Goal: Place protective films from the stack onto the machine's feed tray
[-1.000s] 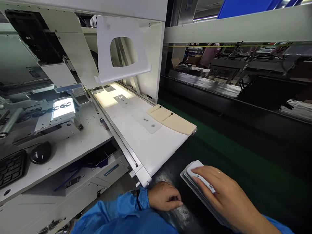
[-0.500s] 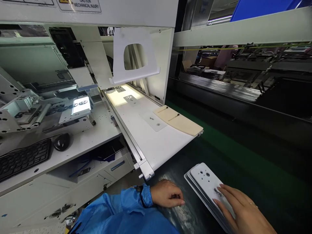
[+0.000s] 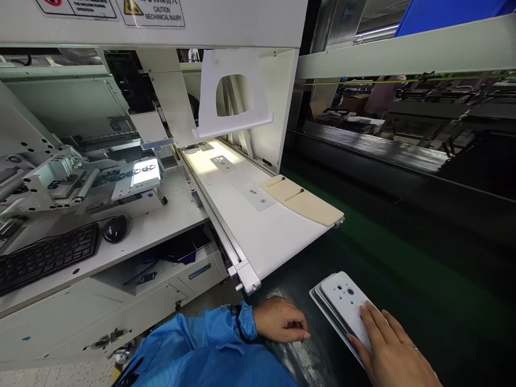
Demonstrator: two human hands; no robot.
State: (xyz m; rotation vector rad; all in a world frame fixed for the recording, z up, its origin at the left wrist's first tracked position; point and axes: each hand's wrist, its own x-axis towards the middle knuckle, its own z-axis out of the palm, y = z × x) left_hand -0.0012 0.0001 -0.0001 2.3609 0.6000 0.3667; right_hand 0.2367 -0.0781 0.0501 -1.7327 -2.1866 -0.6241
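A stack of thin, white, round-cornered panels with small round holes [image 3: 342,294] lies slightly fanned on the dark surface at the lower right. My right hand [image 3: 393,344] rests on the top panel, fingers spread and thumb near the stack's left edge, covering its near part. To the left, my left hand [image 3: 281,320] lies on the same surface with its fingers curled in, and nothing shows in it. Beyond both hands, the white conveyor belt [image 3: 258,239] carries a pale panel with dark marks [image 3: 255,196] and a smaller one with holes [image 3: 222,163].
A cream guide board [image 3: 308,203] borders the belt's right side. The belt's metal end bracket [image 3: 245,275] juts out near my left hand. On the left bench are a black keyboard [image 3: 52,255], a mouse [image 3: 115,229] and machine fixtures. A white machine housing [image 3: 242,21] hangs overhead.
The view has turned slightly left, so the scene sits further right. My right hand has slid a little across the top panel, covering its dark marks. My left hand stays curled in place.
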